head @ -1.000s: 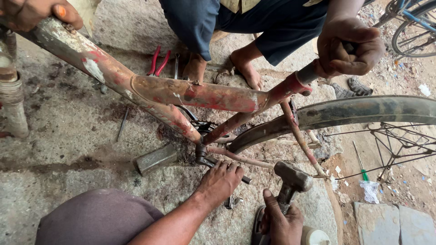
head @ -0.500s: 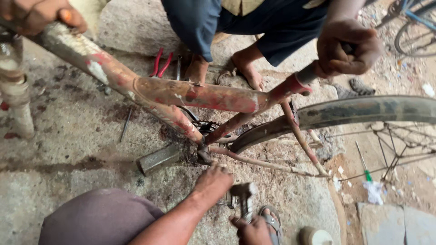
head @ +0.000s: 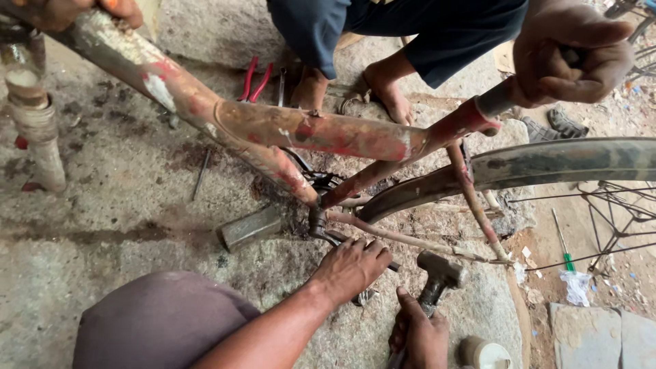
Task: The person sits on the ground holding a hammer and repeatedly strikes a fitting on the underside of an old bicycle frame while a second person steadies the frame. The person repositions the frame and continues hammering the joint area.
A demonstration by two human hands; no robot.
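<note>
— What is the left hand doing?
— It lies palm down with its fingers curled over a dark metal part low on the bicycle frame, just under the spot where the rusty red tubes meet. It is closed loosely around that part; what exactly lies under the fingers is hidden.
— And the right hand?
— It is wrapped tight around the handle of a hammer. The hammer head sits just above the fist and just right of the left hand, close to the thin lower tube of the frame, not touching it as far as I can tell.
— Who holds the frame?
— Another person crouching opposite: one hand is clenched on the seat post at upper right, another hand rests on the tube at upper left.
— Anything else near?
— A metal block lies on the stone floor left of the left hand, and red pliers lie beyond the frame.
</note>
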